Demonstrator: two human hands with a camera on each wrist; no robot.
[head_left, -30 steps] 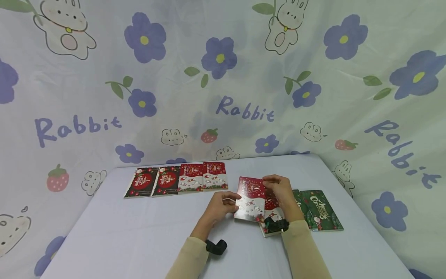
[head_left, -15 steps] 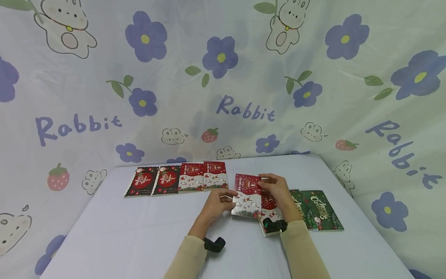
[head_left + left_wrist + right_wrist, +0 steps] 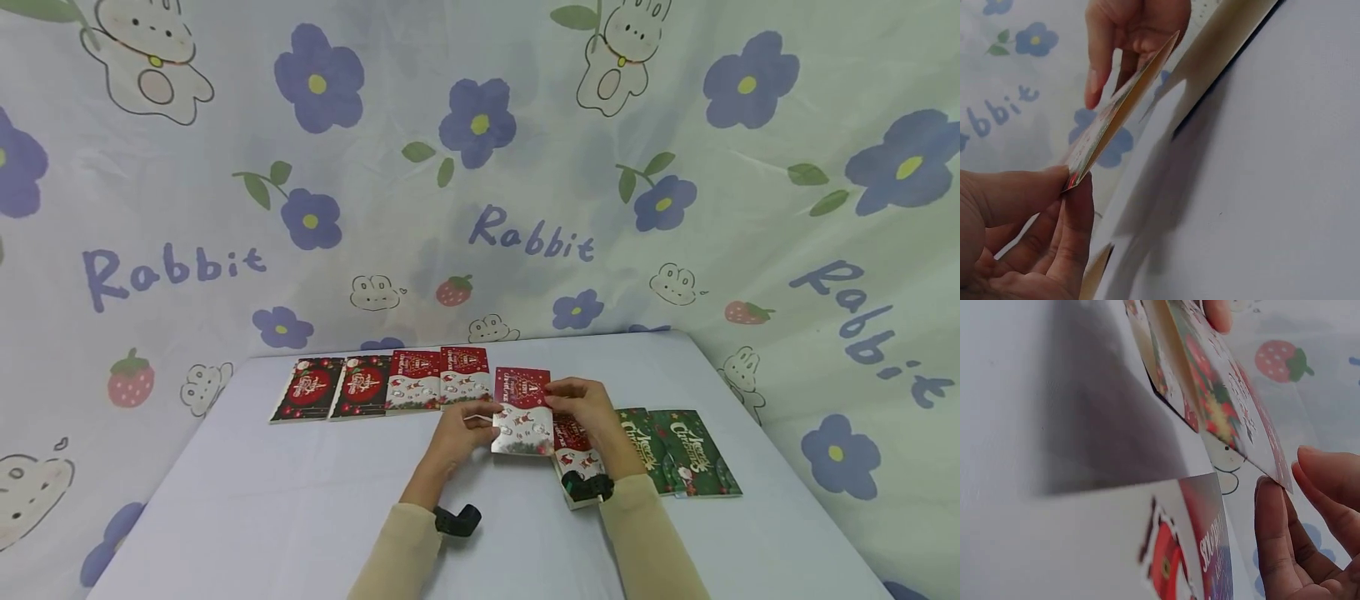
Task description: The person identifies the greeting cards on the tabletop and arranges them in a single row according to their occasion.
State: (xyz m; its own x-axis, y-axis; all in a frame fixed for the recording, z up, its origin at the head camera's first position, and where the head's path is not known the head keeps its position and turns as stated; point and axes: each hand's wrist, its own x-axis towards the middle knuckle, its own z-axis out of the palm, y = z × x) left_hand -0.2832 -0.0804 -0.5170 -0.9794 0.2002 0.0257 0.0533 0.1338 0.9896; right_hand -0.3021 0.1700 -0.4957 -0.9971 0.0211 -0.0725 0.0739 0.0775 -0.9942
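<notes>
A red and white Christmas card (image 3: 522, 415) is held above the table between both hands. My left hand (image 3: 459, 440) pinches its left edge between thumb and fingers. On the opposite side, my right hand (image 3: 594, 418) grips the upper right edge. The left wrist view shows the card (image 3: 1110, 128) as folded, its two leaves slightly apart. Under my right wrist lies another red and white card (image 3: 576, 462), partly covered by the hand and wrist camera.
Two green cards (image 3: 697, 454) lie right of my right forearm, overlapping. Along the table's back left runs a row: two dark cards with red circles (image 3: 307, 389), then two red and white cards (image 3: 414, 380). A patterned curtain (image 3: 405, 183) hangs behind the white table (image 3: 300, 500).
Both hands have carried the held card leftward and slightly away from me, toward the right end of the back row. More of the left green card now shows.
</notes>
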